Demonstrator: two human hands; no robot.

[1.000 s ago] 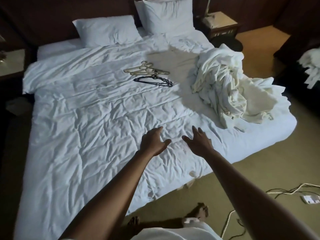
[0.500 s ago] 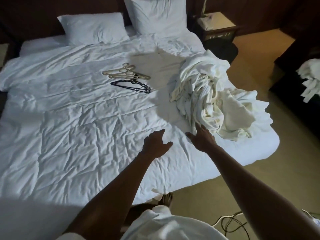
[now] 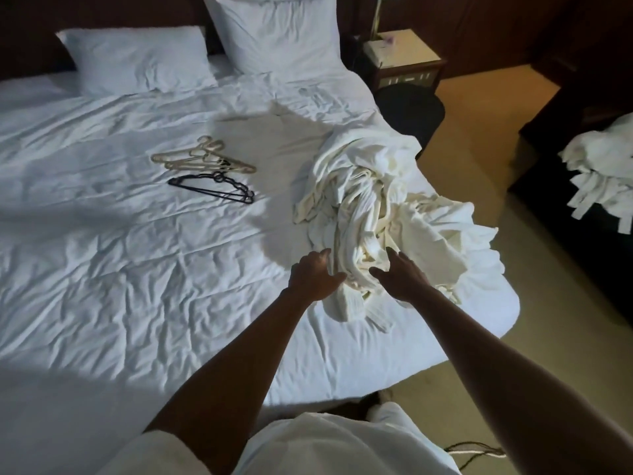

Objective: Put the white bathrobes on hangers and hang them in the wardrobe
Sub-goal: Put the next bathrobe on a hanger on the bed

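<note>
A crumpled pile of white bathrobes (image 3: 373, 207) lies on the right side of the bed (image 3: 102, 269). My left hand (image 3: 313, 274) reaches its near left edge with fingers spread, touching the cloth. My right hand (image 3: 399, 277) hovers at the pile's near end, fingers extended and holding nothing. Cream hangers (image 3: 202, 159) and a black hanger (image 3: 215, 188) lie on the duvet to the left of the pile. More white robes (image 3: 603, 166) are heaped on dark furniture at the far right.
Two pillows (image 3: 137, 60) sit at the headboard. A nightstand (image 3: 404, 60) with a lamp stands beyond the bed's right side, a dark round stool (image 3: 411, 111) in front of it. Carpet runs along the right, with a cable (image 3: 476, 450) on the floor near my feet.
I have stepped to the right along the bed. Both hands moved forward and right from bare duvet to the near end of the bathrobe pile.
</note>
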